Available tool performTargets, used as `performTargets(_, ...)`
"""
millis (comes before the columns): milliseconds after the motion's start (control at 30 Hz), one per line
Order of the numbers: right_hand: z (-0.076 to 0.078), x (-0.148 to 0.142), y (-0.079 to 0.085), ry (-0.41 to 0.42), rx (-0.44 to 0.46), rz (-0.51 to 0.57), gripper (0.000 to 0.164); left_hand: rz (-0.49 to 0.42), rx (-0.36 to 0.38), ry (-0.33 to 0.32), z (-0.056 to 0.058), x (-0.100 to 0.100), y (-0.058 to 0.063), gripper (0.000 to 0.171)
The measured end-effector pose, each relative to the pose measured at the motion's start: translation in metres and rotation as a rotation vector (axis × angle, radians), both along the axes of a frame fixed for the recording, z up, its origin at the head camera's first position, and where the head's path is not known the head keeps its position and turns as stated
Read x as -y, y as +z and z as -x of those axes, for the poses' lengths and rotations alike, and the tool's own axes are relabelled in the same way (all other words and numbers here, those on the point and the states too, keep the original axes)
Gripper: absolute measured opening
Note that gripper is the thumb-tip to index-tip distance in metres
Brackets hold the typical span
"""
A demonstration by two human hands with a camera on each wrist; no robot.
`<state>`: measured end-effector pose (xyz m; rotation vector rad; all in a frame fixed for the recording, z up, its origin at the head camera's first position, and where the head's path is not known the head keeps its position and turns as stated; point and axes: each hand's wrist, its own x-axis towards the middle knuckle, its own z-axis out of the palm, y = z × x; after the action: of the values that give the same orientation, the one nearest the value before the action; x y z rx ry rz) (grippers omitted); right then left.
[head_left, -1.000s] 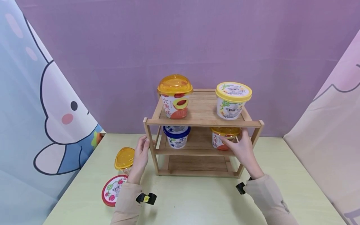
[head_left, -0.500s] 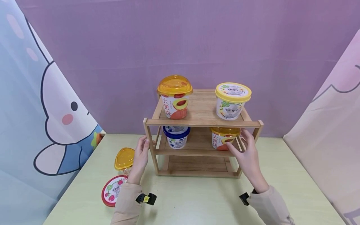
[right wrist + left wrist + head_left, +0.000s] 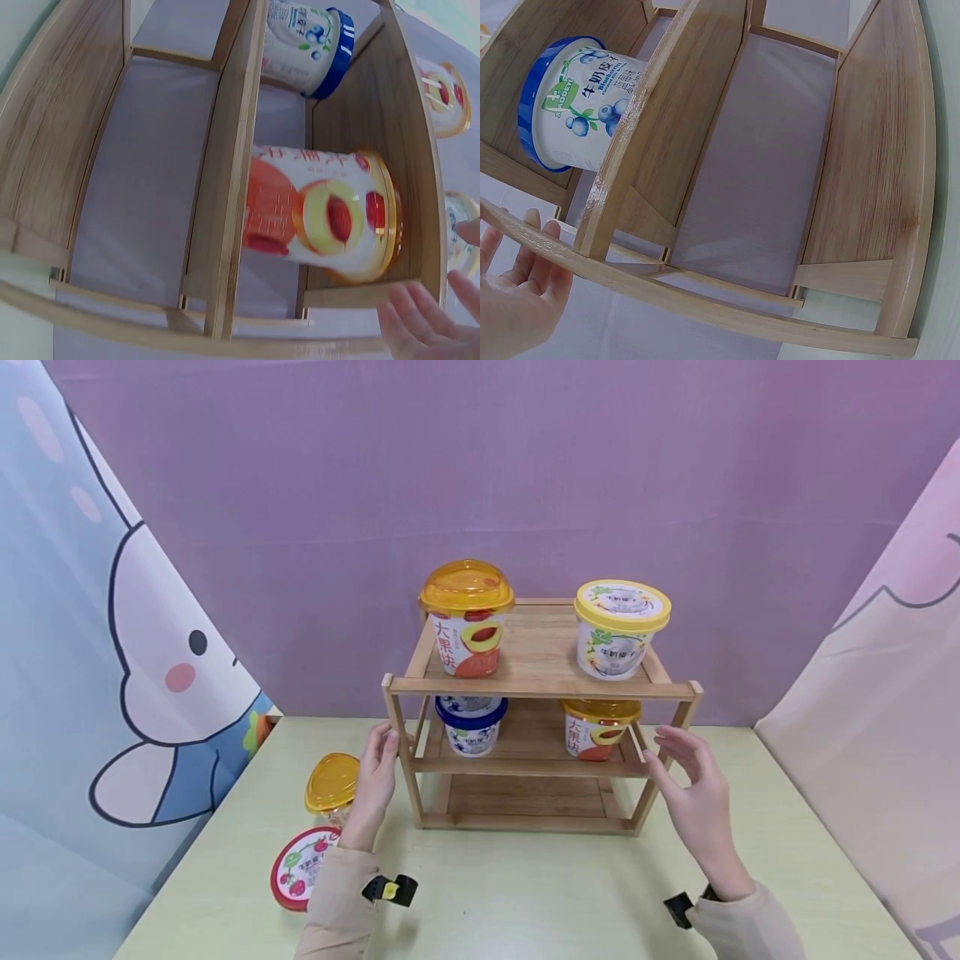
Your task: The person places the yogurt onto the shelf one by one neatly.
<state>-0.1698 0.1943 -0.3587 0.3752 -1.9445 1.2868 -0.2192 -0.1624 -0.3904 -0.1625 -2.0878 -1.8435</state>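
A three-tier wooden rack (image 3: 540, 690) stands in front of me. My left hand (image 3: 375, 772) holds its left side post, with the fingers behind the wood in the left wrist view. My right hand (image 3: 697, 793) hangs empty just outside the right post, fingers loosely bent and thumb apart. On the middle tier, a peach-printed cup (image 3: 594, 739) with an amber lid is at the right. A blueberry-printed tub (image 3: 585, 105) with a blue lid sits at the left of that tier. The top tier bears a domed amber-lidded peach cup (image 3: 467, 639) and a yellow-lidded tub (image 3: 618, 635).
On the pale green table (image 3: 525, 893), left of the rack, lie another amber-lidded cup (image 3: 332, 783) and a red-lidded tub (image 3: 300, 864), partly covered by my left forearm. A purple cloth (image 3: 525, 460) hangs behind the rack, with printed cloths on both sides.
My right hand has let go of the peach cup on the middle tier and drawn back to the right, out of the rack. The left hand stays at its post.
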Motion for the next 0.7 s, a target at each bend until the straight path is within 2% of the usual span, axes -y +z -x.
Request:
performTargets(100,0.000,-0.008,-0.003,0.020,-0.045,0.009,0.034,-0.001,0.002,0.005,0.001,0.000,-0.001,0.033)
performTargets(200,0.000,-0.015,-0.004,0.019,-0.044,0.038,0.028,-0.011,0.001,0.014,0.002,-0.001,-0.001,0.031)
performTargets(500,0.003,-0.031,-0.007,-0.103,0.092,0.127,0.017,-0.024,-0.006,0.005,0.002,-0.001,-0.002,0.032)
performTargets(700,0.010,-0.034,-0.012,-0.113,0.141,0.205,0.018,-0.020,-0.013,0.002,0.002,-0.001,-0.002,0.033)
